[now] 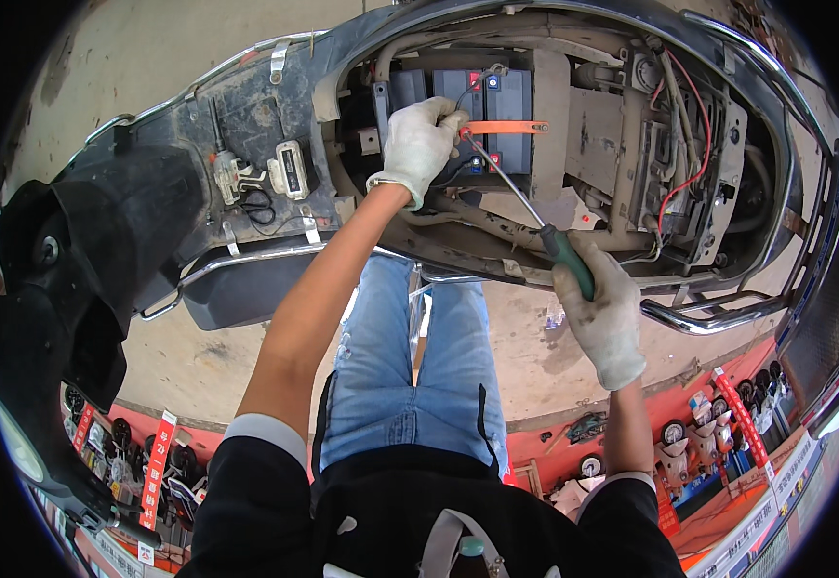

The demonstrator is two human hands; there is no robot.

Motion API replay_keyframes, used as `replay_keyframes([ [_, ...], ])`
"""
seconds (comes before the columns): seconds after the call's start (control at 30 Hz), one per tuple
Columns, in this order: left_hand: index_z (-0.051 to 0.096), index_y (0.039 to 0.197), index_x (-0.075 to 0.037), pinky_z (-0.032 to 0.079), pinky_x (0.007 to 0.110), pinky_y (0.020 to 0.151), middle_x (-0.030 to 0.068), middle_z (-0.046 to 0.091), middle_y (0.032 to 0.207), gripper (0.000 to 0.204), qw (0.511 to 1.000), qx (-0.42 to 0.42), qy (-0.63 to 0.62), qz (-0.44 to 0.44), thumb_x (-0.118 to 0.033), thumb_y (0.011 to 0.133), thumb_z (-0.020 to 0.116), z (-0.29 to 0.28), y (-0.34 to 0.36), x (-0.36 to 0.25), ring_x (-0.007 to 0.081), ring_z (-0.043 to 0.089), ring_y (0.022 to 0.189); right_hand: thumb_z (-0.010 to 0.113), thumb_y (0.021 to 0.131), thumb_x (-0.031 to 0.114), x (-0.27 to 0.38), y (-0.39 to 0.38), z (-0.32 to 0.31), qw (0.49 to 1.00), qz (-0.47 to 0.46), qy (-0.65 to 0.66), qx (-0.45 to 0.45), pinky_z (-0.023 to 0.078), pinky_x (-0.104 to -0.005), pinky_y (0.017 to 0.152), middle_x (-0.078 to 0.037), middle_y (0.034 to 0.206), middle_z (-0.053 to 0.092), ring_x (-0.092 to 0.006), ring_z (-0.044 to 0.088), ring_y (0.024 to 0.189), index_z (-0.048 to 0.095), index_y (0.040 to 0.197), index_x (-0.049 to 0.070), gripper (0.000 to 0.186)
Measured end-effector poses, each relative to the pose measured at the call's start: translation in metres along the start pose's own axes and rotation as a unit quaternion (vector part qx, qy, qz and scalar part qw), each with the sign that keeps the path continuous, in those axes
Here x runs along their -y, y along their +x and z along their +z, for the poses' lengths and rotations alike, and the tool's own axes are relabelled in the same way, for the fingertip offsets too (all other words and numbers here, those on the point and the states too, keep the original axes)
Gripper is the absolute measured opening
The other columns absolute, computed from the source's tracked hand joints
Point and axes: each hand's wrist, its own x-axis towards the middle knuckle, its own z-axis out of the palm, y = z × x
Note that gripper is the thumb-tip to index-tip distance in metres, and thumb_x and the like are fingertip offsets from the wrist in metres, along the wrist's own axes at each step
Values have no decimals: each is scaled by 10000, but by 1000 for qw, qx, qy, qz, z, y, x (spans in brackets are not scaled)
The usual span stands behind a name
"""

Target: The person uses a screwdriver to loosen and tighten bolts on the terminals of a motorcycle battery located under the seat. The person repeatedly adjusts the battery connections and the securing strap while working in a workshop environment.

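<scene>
An open scooter body (352,241) holds dark batteries (506,96) with red and blue terminals. An orange strap (503,126) crosses them. My gloved left hand (419,149) is closed, its fingertips pinched at the strap's left end. My gloved right hand (596,308) grips the green handle of a screwdriver (570,260), whose long shaft slants up to a red fitting (466,134) beside my left fingertips. Red wires (694,178) and grey frame tubes (492,227) lie in the compartment's right part and along its lower side.
A footboard (198,212) with a white connector (289,169) and cables is at the left. A chrome rail (708,318) runs along the lower right. Concrete floor (545,376) lies below, with small wheeled items (675,433) on both sides near red-and-white strips (159,462).
</scene>
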Motion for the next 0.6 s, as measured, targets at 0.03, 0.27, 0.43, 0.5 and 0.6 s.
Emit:
replay_keyframes([
  [0.03,678,962,9,499,229,540,64,662,725,175,1000,5,17,9,-132,877,619,1,1,0,85,587,544,654,816,148,7,2,-4,999,14,-39,7,512,-406,711,-195,967,626,-377,624,820,569,1155,7,377],
  [0.27,682,982,-8,507,261,573,87,668,737,191,991,14,99,88,-149,875,612,14,41,18,113,600,571,659,799,143,50,31,-23,987,-62,-142,-40,498,-428,752,-145,1116,567,-375,596,900,545,1138,68,365],
  [0.43,679,1000,-18,507,312,617,121,662,789,214,972,53,169,155,-163,864,598,27,92,9,169,604,594,650,820,159,42,65,-12,976,-137,-147,-80,486,-430,783,-145,1106,567,-362,574,961,543,1128,67,339],
  [0.5,686,994,-46,505,339,630,117,649,738,219,945,15,215,246,-176,848,587,33,113,12,215,612,582,646,824,163,34,79,-6,976,-138,-140,-89,484,-432,785,-149,1098,570,-363,573,963,542,1119,65,328],
  [0.6,694,995,-75,505,347,640,103,655,740,210,946,70,252,191,-170,849,577,35,133,13,223,624,602,640,831,172,20,96,1,978,-132,-133,-97,482,-434,774,-162,1070,572,-370,572,951,541,1094,59,304],
])
